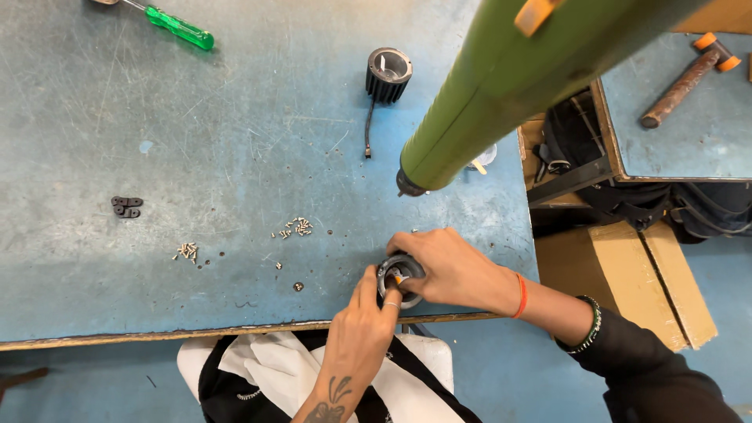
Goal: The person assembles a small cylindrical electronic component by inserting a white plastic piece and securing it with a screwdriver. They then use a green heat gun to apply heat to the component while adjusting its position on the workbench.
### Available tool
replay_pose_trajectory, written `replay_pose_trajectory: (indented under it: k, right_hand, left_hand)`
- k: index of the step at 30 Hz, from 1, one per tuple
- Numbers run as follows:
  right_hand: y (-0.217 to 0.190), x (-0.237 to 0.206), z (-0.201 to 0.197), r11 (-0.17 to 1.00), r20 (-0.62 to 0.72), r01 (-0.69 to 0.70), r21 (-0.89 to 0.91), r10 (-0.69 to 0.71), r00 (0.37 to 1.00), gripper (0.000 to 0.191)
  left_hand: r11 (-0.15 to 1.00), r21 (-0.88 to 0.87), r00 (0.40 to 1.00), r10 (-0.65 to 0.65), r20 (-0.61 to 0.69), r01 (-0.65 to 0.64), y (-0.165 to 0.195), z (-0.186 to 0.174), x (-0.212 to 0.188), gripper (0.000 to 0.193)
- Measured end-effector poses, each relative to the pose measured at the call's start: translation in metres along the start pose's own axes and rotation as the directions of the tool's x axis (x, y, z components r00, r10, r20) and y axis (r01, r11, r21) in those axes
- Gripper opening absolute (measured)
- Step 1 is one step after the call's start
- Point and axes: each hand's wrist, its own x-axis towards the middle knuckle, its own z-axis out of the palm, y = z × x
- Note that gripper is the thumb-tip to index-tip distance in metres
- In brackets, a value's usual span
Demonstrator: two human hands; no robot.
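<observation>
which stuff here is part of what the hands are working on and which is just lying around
In hand: round grey housing, left hand, right hand, loose screws.
Lying about: green screwdriver, black finned housing, hammer, black washers.

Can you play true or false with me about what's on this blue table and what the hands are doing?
1. Both hands are on a small round dark part near the table's front edge. True: the left hand and right hand hold the round part.
2. The screwdriver has a red handle. False: the screwdriver has a green handle.
3. Tiny screws lie loose on the table. True: the small screws sit in little piles.
4. A black finned part with a wire lies in the person's lap. False: the finned part stands on the table.
5. A hammer lies on the other table. True: the hammer is there.
</observation>
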Motion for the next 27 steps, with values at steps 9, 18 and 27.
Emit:
replay_pose_trajectory:
  k: [9,18,27]
  right_hand:
    - [0.012,-0.009,-0.006,0.997,0.045,0.063,0.033,-0.064,0.997,0.038]
    - [0.036,-0.031,-0.048,0.998,-0.289,0.062,0.02,-0.053,0.956,0.023]
    - [-0.012,-0.062,-0.077,0.744,-0.86,0.635,0.206,-0.172,0.48,0.054]
  left_hand:
    - [0.992,-0.072,0.995,-0.101,0.005,0.101,0.009,-0.008,0.009,0.038]
    - [0.995,-0.056,0.993,-0.087,-0.077,0.083,0.009,-0.006,0.004,0.031]
    - [0.995,-0.071,0.993,-0.082,-0.08,0.077,0.007,-0.008,0.006,0.033]
